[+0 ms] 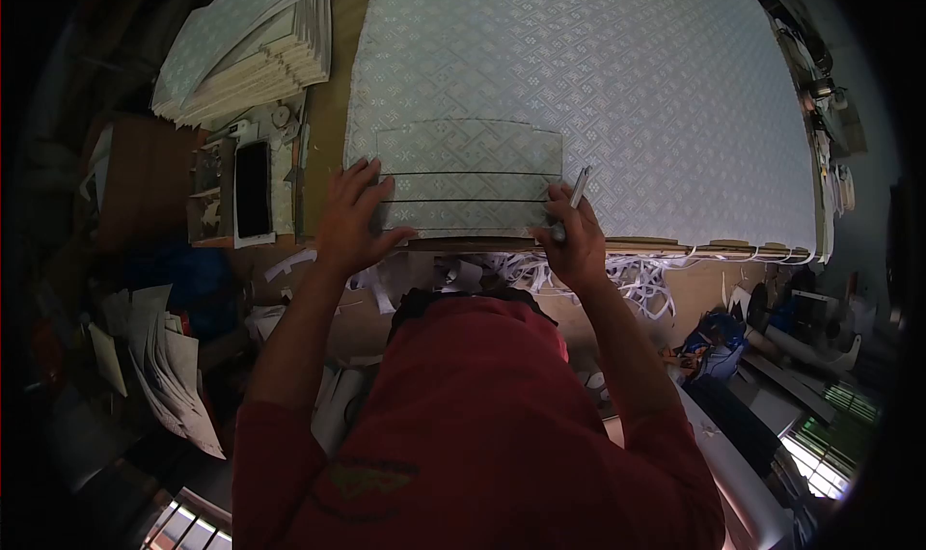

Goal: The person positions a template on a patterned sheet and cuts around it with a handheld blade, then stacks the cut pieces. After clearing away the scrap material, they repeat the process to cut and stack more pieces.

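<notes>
A clear template (468,154) with dark horizontal lines lies flat on the pale patterned fabric (666,106), near the table's front edge. My left hand (355,220) rests on the template's left end, fingers spread, holding nothing. At the right end, my right hand (574,236) has its fingers bent round a slim silvery pen-like tool (580,187), which points up and away from me. The thumb of that hand touches the template's lower right corner. The tool's tip stands clear of the template's right edge.
Stacked patterned pieces (260,48) lie at the back left. Below them are a dark phone-like slab (254,189) and a small open box (210,191). White strips (646,285) hang under the front edge. Cut sheets (164,357) stand at the lower left.
</notes>
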### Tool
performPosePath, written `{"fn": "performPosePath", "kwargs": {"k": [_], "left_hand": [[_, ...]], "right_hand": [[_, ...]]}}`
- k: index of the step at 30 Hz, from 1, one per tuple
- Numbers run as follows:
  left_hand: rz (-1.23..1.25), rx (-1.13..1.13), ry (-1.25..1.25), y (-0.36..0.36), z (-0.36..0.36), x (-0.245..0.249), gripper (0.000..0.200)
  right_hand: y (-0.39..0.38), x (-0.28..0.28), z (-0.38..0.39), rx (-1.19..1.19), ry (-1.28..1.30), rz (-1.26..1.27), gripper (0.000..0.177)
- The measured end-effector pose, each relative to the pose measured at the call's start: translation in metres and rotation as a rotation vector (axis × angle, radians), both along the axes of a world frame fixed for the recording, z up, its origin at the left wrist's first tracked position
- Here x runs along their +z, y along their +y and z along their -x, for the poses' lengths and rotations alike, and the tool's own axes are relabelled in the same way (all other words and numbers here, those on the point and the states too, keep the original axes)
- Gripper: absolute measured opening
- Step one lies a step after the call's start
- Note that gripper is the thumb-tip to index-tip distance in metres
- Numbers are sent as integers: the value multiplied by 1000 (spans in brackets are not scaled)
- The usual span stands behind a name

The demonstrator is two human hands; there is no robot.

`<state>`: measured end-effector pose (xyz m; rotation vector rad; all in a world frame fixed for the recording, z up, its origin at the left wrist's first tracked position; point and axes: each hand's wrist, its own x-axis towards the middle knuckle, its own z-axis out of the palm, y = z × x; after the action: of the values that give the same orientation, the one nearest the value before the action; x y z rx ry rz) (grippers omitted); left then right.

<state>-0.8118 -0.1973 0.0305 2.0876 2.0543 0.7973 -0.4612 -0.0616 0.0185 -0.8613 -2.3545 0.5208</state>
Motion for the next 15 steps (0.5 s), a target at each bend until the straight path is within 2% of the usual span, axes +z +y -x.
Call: {"fn": "performPosePath", "kwargs": {"k": [15], "left_hand": [[-17,-8,16,1,1,-1,74]], "right_hand": [[-1,1,4,-39,55,40,48]]}}
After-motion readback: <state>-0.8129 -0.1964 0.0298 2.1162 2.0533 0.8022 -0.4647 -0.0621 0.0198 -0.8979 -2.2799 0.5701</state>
